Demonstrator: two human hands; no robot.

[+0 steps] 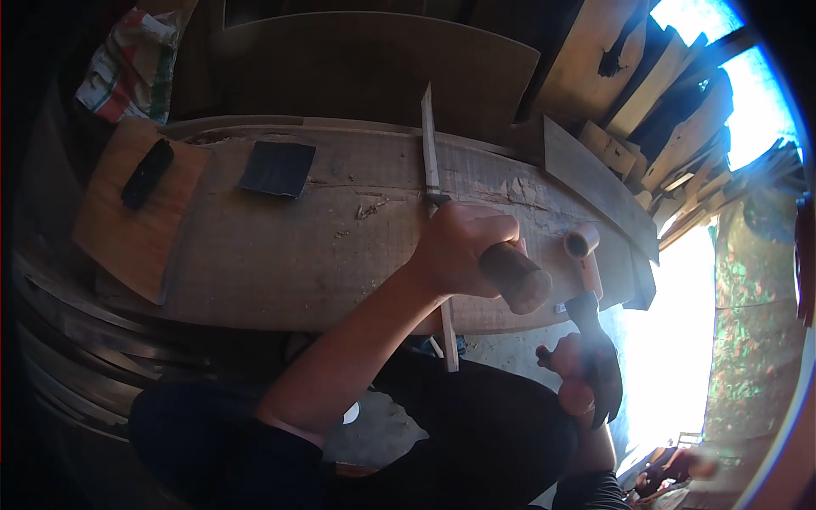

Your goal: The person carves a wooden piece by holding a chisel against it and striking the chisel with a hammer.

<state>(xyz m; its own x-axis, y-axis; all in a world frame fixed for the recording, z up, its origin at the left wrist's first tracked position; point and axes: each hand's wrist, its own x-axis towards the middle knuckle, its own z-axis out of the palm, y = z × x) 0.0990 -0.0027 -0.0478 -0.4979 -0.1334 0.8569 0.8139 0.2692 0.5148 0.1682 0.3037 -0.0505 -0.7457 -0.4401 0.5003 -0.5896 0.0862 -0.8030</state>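
My left hand (pixel 466 245) is closed around the thick round wooden handle (pixel 517 279) of a chisel, whose short dark metal part (pixel 438 201) shows beyond the fist. It rests over a narrow wooden strip (pixel 431 140) that lies across the workbench (pixel 280 255), its near end sticking out past the front edge. My right hand (pixel 575 365) is lower right, off the bench, wrapped round a claw hammer (pixel 602 361) with a dark metal head. The hammer's handle is mostly hidden. The chisel's cutting edge cannot be clearly seen.
A dark square sheet (pixel 279 168) lies on the bench near wood chips (pixel 371 207). At left, a black object (pixel 147 174) sits on an orange-brown board (pixel 127 229). A pinkish roll (pixel 583 246) stands near the right end. Planks (pixel 671 127) lean behind.
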